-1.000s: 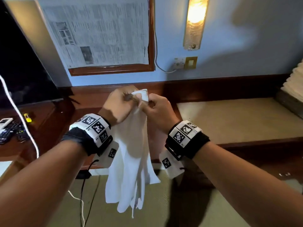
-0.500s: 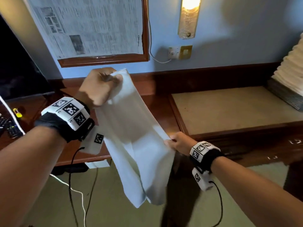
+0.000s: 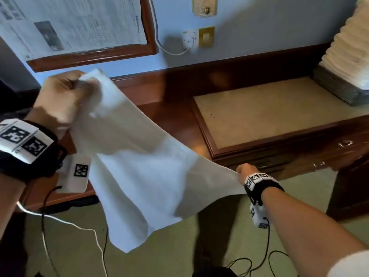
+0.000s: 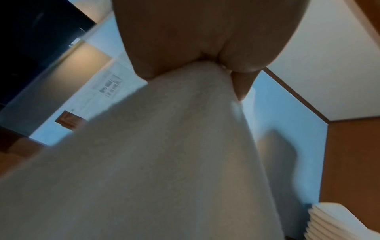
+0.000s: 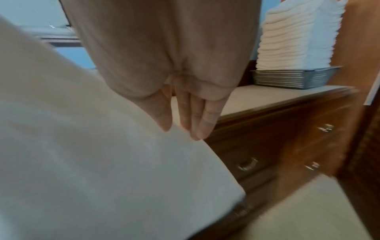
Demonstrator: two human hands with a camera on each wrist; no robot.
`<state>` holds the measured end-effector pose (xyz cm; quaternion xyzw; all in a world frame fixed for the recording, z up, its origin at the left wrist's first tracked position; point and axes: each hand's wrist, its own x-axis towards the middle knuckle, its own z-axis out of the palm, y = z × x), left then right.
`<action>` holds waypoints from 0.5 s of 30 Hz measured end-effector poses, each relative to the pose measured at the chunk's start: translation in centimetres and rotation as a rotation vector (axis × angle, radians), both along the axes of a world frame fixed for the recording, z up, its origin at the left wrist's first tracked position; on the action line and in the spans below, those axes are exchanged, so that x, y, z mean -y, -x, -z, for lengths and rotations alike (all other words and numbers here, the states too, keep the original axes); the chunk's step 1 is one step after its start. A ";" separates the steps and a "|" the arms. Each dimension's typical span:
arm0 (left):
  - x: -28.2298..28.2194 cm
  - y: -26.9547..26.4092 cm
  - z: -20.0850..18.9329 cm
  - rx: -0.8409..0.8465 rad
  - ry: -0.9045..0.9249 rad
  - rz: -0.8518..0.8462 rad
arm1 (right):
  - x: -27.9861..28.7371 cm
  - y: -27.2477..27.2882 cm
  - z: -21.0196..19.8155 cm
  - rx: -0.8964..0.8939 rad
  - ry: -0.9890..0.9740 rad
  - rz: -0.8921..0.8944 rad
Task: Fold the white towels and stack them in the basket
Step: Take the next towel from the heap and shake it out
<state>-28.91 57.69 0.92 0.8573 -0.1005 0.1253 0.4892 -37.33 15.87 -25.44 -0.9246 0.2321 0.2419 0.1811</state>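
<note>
While the left hand (image 3: 63, 96) clenches one corner of a white towel (image 3: 139, 166) high above the table (image 3: 179, 120), the right hand (image 3: 246, 171) pinches the opposite corner lower down, in front of the table's drawers (image 3: 319, 156). Between the two grips the towel is stretched out on a slant, and its loose lower edge hangs over the carpeted floor (image 3: 179, 246), clear of the table. In the left wrist view the towel (image 4: 164, 162) bunches where it enters the fist (image 4: 205, 40). In the right wrist view, fingertips (image 5: 203, 128) press down on the towel's edge (image 5: 102, 162). At the table's far right end stands a grey basket (image 5: 294, 78) holding a tall stack of folded white towels (image 5: 298, 35). A framed newspaper sheet (image 3: 69, 27) hangs on the wall above the table.
</note>
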 end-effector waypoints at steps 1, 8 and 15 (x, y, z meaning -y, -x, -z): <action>1.4 0.4 0.2 -0.003 0.000 0.035 | -1.0 -1.0 -0.6 0.032 -0.024 -0.032; 9.0 0.1 2.0 -0.096 -0.208 0.258 | -11.5 -8.3 -15.7 0.729 -0.902 -0.359; 9.2 -0.4 2.1 -0.123 -0.015 0.150 | -14.4 -11.1 -21.5 1.037 -0.868 -0.655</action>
